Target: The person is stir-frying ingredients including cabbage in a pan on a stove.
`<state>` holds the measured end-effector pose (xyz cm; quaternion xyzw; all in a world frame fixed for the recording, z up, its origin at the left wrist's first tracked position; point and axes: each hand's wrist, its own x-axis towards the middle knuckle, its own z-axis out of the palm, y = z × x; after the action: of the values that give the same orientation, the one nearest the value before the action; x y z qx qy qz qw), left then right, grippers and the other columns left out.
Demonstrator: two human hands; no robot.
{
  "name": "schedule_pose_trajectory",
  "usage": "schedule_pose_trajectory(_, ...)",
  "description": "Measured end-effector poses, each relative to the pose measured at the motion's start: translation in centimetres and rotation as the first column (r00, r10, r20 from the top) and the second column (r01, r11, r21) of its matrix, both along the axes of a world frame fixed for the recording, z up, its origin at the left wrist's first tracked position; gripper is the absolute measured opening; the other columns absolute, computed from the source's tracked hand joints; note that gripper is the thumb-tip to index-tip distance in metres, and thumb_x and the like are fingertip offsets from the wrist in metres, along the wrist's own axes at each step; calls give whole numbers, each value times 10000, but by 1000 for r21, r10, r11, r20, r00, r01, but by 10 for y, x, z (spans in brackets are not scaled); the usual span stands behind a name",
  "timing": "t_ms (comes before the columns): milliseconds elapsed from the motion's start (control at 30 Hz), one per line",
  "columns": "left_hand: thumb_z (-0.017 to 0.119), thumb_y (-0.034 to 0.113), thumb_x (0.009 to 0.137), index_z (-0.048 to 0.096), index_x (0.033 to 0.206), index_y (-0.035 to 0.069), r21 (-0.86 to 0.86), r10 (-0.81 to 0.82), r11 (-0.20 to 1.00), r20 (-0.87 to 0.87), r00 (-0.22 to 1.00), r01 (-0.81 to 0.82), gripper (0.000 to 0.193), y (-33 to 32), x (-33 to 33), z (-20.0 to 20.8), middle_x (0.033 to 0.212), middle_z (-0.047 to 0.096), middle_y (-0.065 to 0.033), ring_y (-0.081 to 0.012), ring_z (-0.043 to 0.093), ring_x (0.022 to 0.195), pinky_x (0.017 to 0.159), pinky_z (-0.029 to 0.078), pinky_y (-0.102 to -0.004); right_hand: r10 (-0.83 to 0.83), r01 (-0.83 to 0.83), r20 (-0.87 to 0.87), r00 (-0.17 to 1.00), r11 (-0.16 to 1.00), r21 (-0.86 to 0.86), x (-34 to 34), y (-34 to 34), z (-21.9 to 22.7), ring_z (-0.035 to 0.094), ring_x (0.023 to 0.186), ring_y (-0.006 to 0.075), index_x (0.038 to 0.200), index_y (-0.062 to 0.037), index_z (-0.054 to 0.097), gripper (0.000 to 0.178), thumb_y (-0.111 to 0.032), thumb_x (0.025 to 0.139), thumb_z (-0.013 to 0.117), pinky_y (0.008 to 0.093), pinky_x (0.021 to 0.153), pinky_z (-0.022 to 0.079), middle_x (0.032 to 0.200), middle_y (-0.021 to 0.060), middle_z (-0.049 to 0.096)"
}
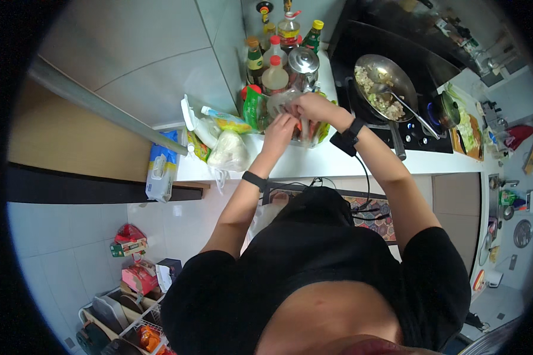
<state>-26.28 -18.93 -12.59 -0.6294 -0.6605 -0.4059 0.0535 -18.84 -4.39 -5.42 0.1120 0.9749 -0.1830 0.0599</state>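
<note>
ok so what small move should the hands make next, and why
Probably spread the clear plastic bag slightly: the left hand and right hand both pinch it, fingers close together, over the white counter.

Counter (314, 170): white
Back corner: bottles (275, 79), lidded metal container (304, 61)
Left end: white plastic bag (228, 154), colourful packet (228, 120)
Middle: clear plastic bag (306, 134), contact with the surface unclear
Right: black cooktop (342, 80), cutting board (457, 144)
</note>
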Motion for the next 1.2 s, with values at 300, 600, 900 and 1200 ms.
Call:
schedule_pose_trajectory(300, 600, 1, 664, 378, 1187, 48, -5, 269, 958, 349, 897, -285, 569, -20, -20, -17, 1099, 452, -207, -351, 452, 1043, 866, 409, -374, 35, -73, 143, 989, 960, 269, -49, -13, -52, 604, 724, 313, 714, -76, 630, 200, -262, 692, 558, 426, 600, 471, 740, 141, 619)
schedule_pose_trajectory(600, 637, 8, 621, 63, 1363, 52, -270, 300, 939, 347, 888, -212, 940, -2, -39, -45, 998, 518, -253, -402, 522, 882, 721, 444, -437, -129, 1, 258, 957, 896, 443, -66, -35, -74, 633, 814, 255, 840, -63, 658, 179, -145, 762, 520, 367, 673, 502, 867, 130, 645)
schedule_pose_trajectory(900, 676, 61, 633, 88, 1360, 62, -292, 293, 938, 377, 878, -187, 935, -15, -44, -44, 985, 550, -247, -400, 546, 848, 708, 451, -440, -282, 245, 125, 951, 937, 248, -64, -31, -96, 614, 813, 291, 829, -66, 641, 200, -182, 679, 580, 386, 696, 485, 848, 153, 629)
schedule_pose_trajectory(1200, 666, 95, 664, 218, 1329, 80, -366, 370, 899, 340, 865, -241, 802, -7, -50, -58, 995, 558, -229, -382, 558, 864, 702, 469, -431, -212, 207, -30, 977, 971, -121, -54, -12, -77, 601, 662, 309, 725, -57, 656, 110, -136, 663, 610, 365, 632, 482, 688, 162, 609)
